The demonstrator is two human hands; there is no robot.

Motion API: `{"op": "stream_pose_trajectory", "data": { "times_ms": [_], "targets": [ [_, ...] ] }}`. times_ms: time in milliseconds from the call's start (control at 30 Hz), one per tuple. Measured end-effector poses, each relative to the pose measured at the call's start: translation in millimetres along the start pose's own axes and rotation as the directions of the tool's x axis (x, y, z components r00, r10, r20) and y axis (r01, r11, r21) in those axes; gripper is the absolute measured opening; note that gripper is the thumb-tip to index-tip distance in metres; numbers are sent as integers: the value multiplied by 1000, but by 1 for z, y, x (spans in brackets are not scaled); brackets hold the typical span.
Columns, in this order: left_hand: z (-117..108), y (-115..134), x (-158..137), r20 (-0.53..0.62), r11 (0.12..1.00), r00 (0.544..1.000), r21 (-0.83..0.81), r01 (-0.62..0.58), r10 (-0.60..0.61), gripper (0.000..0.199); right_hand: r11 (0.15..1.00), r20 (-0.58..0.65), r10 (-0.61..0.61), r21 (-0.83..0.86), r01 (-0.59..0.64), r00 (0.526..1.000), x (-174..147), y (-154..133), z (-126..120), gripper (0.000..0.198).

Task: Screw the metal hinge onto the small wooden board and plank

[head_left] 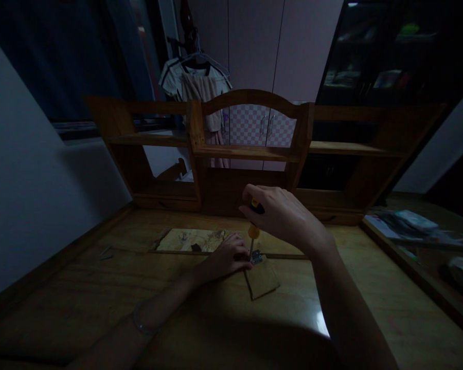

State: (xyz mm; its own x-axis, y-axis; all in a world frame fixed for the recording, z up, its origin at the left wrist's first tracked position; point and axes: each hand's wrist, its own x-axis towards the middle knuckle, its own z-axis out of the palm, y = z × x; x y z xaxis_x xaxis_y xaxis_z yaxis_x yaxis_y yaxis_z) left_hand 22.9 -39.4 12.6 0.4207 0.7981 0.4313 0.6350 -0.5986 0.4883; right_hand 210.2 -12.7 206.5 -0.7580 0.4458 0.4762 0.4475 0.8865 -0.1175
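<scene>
My right hand (pixel 280 210) is wrapped round the yellow and black handle of a screwdriver (pixel 253 232), which stands nearly upright with its shaft pointing down. Its tip reaches the left side of a small metal hinge (pixel 256 257). The hinge lies at the upper end of a small square wooden board (pixel 262 280). Beside the tip, my left hand (pixel 229 256) is closed, its thumb and curled fingers close against the shaft and hinge. What sits between those fingertips is hidden. Behind them lies a long, stained wooden plank (pixel 193 240).
Several screws or nails (pixel 106 253) lie to the left on the wooden table (pixel 100 293). A wooden shelf unit (pixel 247 151) rises along the table's far side. Plastic bags and papers (pixel 412 223) rest on a surface at the right. Dim light darkens the edges.
</scene>
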Motion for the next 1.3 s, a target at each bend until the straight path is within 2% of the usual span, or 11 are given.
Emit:
{"op": "stream_pose_trajectory", "data": {
  "times_ms": [67,200,433,633,800,900,1100,1300],
  "targets": [
    [0,1,0,2,1000,1000,-1,-10,10,20,999,17,-19,34,18,1000,-1,0,-1,10],
    [-2,2,0,26,1000,999,-10,20,-19,19,993,31,-46,108,43,998,-3,-2,-3,31],
    [-4,5,2,29,1000,1000,12,2,-3,18,997,12,-35,63,34,999,-1,-4,-1,8],
    [-4,5,3,37,999,999,-32,25,-24,12,993,39,-48,107,43,998,-4,-4,-4,32],
    [-4,6,3,15,1000,1000,-21,-16,16,10,995,18,-25,93,23,1000,-2,0,2,16],
    [-6,8,4,5,1000,1000,-11,-19,19,12,994,34,-40,105,36,999,-2,1,1,18],
    [-8,10,4,38,1000,999,-9,-3,3,15,995,39,-36,96,32,999,-3,0,-2,34],
    [-3,3,2,33,1000,999,12,-14,14,17,998,26,-27,57,25,999,0,4,3,17]
  ]
}}
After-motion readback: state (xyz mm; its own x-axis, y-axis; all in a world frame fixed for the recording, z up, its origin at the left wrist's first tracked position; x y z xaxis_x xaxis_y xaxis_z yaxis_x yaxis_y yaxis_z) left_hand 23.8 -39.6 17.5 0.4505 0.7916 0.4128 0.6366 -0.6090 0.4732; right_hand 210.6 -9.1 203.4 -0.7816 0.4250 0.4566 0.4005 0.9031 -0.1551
